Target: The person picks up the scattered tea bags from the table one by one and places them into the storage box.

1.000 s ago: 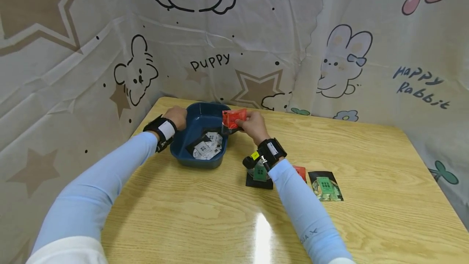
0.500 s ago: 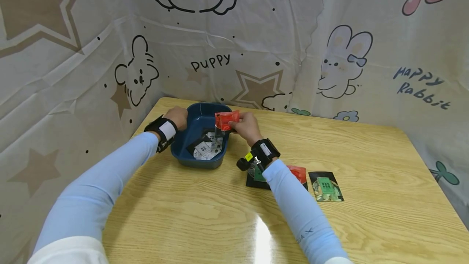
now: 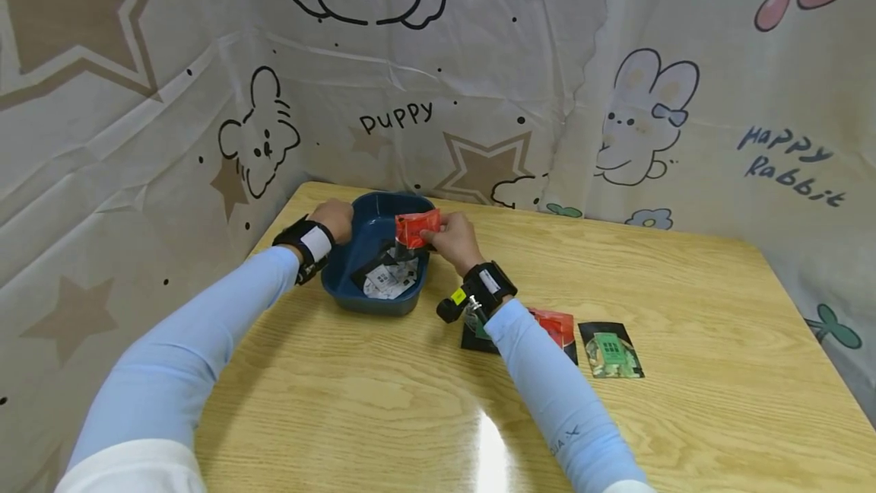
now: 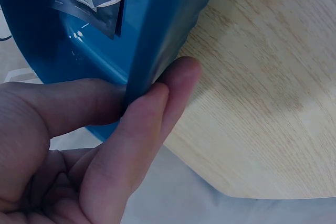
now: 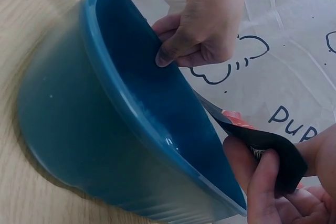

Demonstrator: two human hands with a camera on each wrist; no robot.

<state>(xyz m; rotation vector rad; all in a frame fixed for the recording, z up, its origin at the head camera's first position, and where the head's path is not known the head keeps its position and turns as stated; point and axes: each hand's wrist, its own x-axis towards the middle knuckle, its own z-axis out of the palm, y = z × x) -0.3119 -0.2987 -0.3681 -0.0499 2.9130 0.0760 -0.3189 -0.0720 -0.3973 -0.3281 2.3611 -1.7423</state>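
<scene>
one red packet (image 3: 416, 229) is pinched by the right hand (image 3: 457, 240); left hand (image 3: 333, 221) grips a blue tub (image 3: 376, 306) (by its rim).

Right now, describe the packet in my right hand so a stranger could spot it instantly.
On the wooden table, find the blue tub. Over its right side, the right hand pinches a red-and-black packet. Unlike the red packet lying on the table, it is held up in a hand.
</scene>
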